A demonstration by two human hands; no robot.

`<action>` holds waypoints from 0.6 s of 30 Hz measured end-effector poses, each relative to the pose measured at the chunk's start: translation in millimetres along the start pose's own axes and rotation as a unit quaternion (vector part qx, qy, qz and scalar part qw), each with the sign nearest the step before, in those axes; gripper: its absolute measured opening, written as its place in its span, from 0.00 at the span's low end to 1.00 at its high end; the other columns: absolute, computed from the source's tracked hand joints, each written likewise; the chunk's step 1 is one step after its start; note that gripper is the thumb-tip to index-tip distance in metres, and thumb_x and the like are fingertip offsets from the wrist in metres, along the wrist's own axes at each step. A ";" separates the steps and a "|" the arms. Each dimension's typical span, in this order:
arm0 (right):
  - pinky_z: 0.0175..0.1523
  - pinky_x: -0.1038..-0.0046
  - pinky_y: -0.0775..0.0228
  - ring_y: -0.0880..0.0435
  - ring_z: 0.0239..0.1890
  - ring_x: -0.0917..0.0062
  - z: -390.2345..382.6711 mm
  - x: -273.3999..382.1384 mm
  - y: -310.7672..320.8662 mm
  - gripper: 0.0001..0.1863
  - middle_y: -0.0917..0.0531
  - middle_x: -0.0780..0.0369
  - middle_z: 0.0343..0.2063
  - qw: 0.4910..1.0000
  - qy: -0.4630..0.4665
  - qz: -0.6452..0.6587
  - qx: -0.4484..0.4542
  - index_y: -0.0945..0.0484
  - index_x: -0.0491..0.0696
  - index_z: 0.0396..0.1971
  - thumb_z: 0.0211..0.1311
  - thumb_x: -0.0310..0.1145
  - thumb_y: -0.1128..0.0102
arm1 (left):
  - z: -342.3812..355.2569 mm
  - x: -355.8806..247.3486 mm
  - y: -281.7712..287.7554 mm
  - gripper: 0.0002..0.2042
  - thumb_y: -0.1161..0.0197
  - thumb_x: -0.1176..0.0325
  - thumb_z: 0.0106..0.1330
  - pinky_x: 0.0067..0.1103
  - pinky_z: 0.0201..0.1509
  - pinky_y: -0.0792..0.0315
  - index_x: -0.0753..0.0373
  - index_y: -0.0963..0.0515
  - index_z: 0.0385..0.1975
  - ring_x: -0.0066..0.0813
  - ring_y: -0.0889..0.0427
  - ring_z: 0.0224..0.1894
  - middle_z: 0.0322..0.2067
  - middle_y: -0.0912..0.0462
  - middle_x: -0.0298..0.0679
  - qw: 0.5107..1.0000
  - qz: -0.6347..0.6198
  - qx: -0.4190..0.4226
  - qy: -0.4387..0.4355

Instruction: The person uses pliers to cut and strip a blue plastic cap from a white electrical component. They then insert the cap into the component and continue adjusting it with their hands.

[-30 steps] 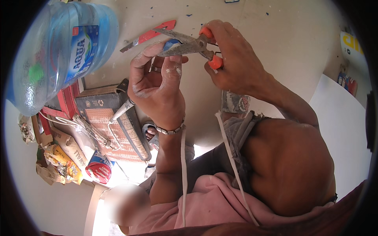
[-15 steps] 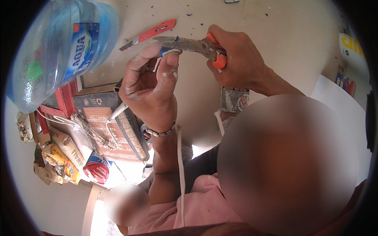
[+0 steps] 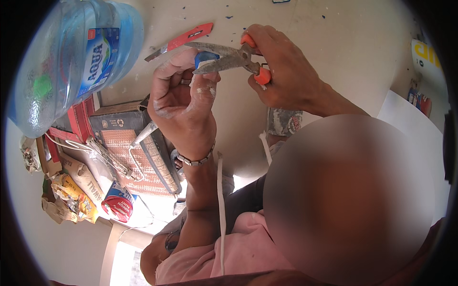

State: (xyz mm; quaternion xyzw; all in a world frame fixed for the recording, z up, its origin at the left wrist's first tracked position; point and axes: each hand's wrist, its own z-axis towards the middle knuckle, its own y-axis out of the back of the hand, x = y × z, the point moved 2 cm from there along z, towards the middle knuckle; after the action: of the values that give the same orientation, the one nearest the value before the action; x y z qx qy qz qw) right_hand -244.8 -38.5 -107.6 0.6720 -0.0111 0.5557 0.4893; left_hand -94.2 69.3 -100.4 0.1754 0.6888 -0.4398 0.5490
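My left hand (image 3: pixel 183 100), dusted with white powder, pinches a small blue piece with a white face (image 3: pixel 205 58) between fingertips and thumb. My right hand (image 3: pixel 288 71) grips orange-handled pruning shears (image 3: pixel 231 57). Their blades are spread, one passing above the blue piece and the other across its lower part in front of my left thumb. I cannot tell whether the blades touch it. Just beyond my left fingertips, a red utility knife (image 3: pixel 188 38) lies on the pale surface.
A large clear-blue water jug (image 3: pixel 62 71) is at the left. Below it are a cardboard box (image 3: pixel 117 114), a paint roller frame (image 3: pixel 136 148), crumpled paper bags (image 3: pixel 71 193) and a red-topped paint can (image 3: pixel 119 208). Blue scraps (image 3: pixel 229 17) dot the surface at the top.
The shears have gone from closed to spread, with their lower blade now across the blue piece. My right hand has loosened its squeeze and moved slightly left and up.
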 end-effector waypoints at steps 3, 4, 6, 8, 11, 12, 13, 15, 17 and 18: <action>0.45 0.54 0.27 0.19 0.41 0.52 0.7 -0.5 3.0 0.20 0.18 0.51 0.36 1.000 0.005 -0.005 0.007 0.29 0.43 0.42 0.46 0.26 0.38 | -1.0 -3.3 0.0 0.15 0.34 0.85 0.63 0.22 0.50 0.20 0.74 0.23 0.51 0.26 0.15 0.42 0.42 0.15 0.45 1.000 0.018 0.009 0.002; 0.44 0.55 0.27 0.19 0.39 0.52 1.0 -0.7 4.7 0.20 0.18 0.51 0.34 1.000 0.004 -0.007 0.013 0.28 0.43 0.42 0.46 0.26 0.37 | -0.5 -3.3 -0.2 0.15 0.34 0.86 0.63 0.22 0.51 0.20 0.74 0.23 0.50 0.26 0.15 0.43 0.42 0.15 0.45 0.999 0.028 0.013 -0.006; 0.40 0.56 0.26 0.18 0.35 0.52 0.7 -2.3 6.8 0.19 0.18 0.52 0.31 1.000 0.002 -0.006 0.023 0.28 0.43 0.40 0.45 0.26 0.37 | 0.2 -4.0 0.0 0.15 0.35 0.87 0.63 0.22 0.52 0.21 0.74 0.23 0.50 0.26 0.15 0.43 0.42 0.15 0.45 0.999 0.036 0.018 -0.012; 0.37 0.57 0.26 0.18 0.32 0.52 0.3 -5.6 8.7 0.18 0.18 0.53 0.27 1.000 0.000 0.003 0.031 0.28 0.42 0.39 0.45 0.26 0.36 | 0.4 -5.2 0.8 0.15 0.35 0.88 0.63 0.22 0.54 0.21 0.74 0.23 0.49 0.26 0.15 0.44 0.42 0.15 0.45 0.999 0.030 0.023 -0.007; 0.35 0.60 0.28 0.18 0.29 0.55 1.5 -7.9 13.4 0.16 0.19 0.54 0.25 0.995 -0.041 0.052 0.080 0.29 0.42 0.38 0.48 0.26 0.35 | 3.5 -3.7 2.5 0.15 0.33 0.85 0.63 0.23 0.53 0.21 0.74 0.23 0.49 0.26 0.15 0.42 0.42 0.15 0.45 0.999 0.021 0.035 -0.027; 0.35 0.61 0.28 0.19 0.28 0.56 3.3 -6.9 15.4 0.16 0.20 0.54 0.24 0.989 -0.078 0.077 0.103 0.29 0.42 0.38 0.48 0.26 0.36 | 4.5 -3.0 4.6 0.15 0.32 0.84 0.63 0.23 0.51 0.21 0.74 0.23 0.50 0.26 0.15 0.42 0.43 0.15 0.46 0.999 0.001 0.037 -0.005; 0.35 0.62 0.28 0.19 0.28 0.57 5.2 -4.7 18.4 0.16 0.21 0.54 0.24 0.980 -0.115 0.101 0.125 0.29 0.41 0.39 0.49 0.25 0.36 | 5.8 -2.5 7.4 0.16 0.31 0.83 0.63 0.23 0.50 0.20 0.74 0.24 0.50 0.27 0.15 0.41 0.43 0.15 0.46 0.999 -0.019 0.040 0.017; 0.36 0.63 0.29 0.20 0.27 0.59 5.7 -4.5 17.5 0.16 0.21 0.54 0.23 0.972 -0.136 0.142 0.129 0.28 0.41 0.40 0.50 0.24 0.36 | 6.6 -2.1 7.1 0.16 0.30 0.81 0.64 0.23 0.48 0.20 0.73 0.24 0.51 0.28 0.15 0.40 0.43 0.15 0.47 0.997 -0.052 0.038 0.042; 0.36 0.63 0.30 0.22 0.27 0.60 5.2 -6.2 12.1 0.17 0.22 0.54 0.23 0.974 -0.105 0.176 0.092 0.27 0.42 0.42 0.51 0.24 0.37 | 6.6 -2.9 1.9 0.17 0.29 0.79 0.64 0.24 0.46 0.21 0.72 0.24 0.51 0.30 0.15 0.39 0.43 0.15 0.49 0.995 -0.078 0.031 0.048; 0.37 0.62 0.29 0.21 0.28 0.59 4.9 -4.5 11.3 0.17 0.21 0.53 0.25 0.976 -0.104 0.165 0.097 0.27 0.42 0.43 0.51 0.24 0.37 | 6.2 -3.0 1.2 0.17 0.30 0.79 0.64 0.24 0.46 0.21 0.72 0.23 0.51 0.31 0.15 0.40 0.44 0.15 0.49 0.994 -0.089 0.031 0.050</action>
State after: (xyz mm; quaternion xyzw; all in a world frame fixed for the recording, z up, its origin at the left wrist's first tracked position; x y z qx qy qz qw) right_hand -249.2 -50.1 -103.2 0.7592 -0.1183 0.5543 0.3198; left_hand -88.6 65.8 -98.3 0.1520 0.7139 -0.4990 0.4671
